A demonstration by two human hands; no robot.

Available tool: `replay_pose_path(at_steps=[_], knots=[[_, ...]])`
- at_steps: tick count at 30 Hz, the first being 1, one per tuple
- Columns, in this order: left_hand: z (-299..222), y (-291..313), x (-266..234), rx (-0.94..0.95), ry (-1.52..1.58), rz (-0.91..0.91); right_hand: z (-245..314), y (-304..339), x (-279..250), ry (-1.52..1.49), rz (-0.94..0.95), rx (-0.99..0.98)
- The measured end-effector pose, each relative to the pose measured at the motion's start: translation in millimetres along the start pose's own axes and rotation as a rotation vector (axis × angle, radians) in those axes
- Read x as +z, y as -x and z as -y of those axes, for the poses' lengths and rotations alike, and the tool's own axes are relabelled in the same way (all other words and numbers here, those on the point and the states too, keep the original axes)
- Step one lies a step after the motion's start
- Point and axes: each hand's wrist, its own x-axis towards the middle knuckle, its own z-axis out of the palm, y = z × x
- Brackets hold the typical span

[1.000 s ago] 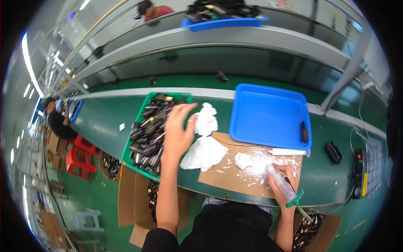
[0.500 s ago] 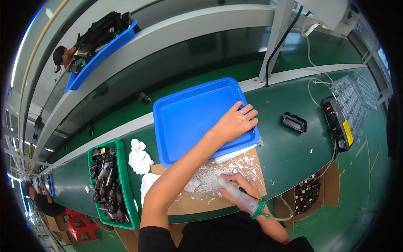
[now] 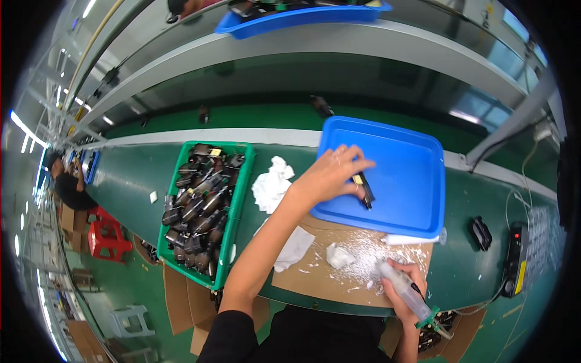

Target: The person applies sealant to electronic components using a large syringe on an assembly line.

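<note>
Head view showed the left hand (image 3: 334,173), fingers partly spread, nearer the dark part (image 3: 367,195) slanting down-right in the blue tray (image 3: 405,175), right of centre, grip unclear; the right hand (image 3: 398,300), lower right, gripped a syringe (image 3: 405,288).

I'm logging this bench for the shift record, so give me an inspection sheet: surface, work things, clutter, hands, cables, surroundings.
Surface: green table; the cardboard on it is spattered with white material.
Work things: blue tray with one dark part; green basket heaped with dark pieces; syringe.
Clutter: crumpled white paper right of the basket; a dark case right of the tray.
Hands: left hand over the tray, fingers at the dark part, grip unclear; right hand holds the syringe.
Cables: a thin pale cable at the far right; its ends are hard to trace.
Surroundings: red stool and a seated co-worker at left.
</note>
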Motion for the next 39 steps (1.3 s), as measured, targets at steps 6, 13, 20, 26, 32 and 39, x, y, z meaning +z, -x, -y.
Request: replay_pose_path(at_steps=[6,13,20,26,32,39], knots=[[116,-48,-6,-0.846,-0.303,-0.234,-11,4,-4,0.089,0.108,0.075],[167,-101,24,-1.034,-0.044,-0.124,-19,-5,-7,0.244,0.194,0.334],[146,-56,-8,-0.806,0.013,-0.533,66,-20,6,0.385,0.128,-0.057],[140,14,-25,-0.667,0.219,-1.183,13,-3,5,0.185,0.047,-0.102],[86,60,-12,-0.519,1.541,-1.273,16,-5,7,0.254,0.003,-0.175],[18,91,27,-0.307,2.176,-0.771,10,-4,12,0.082,-0.001,-0.079]])
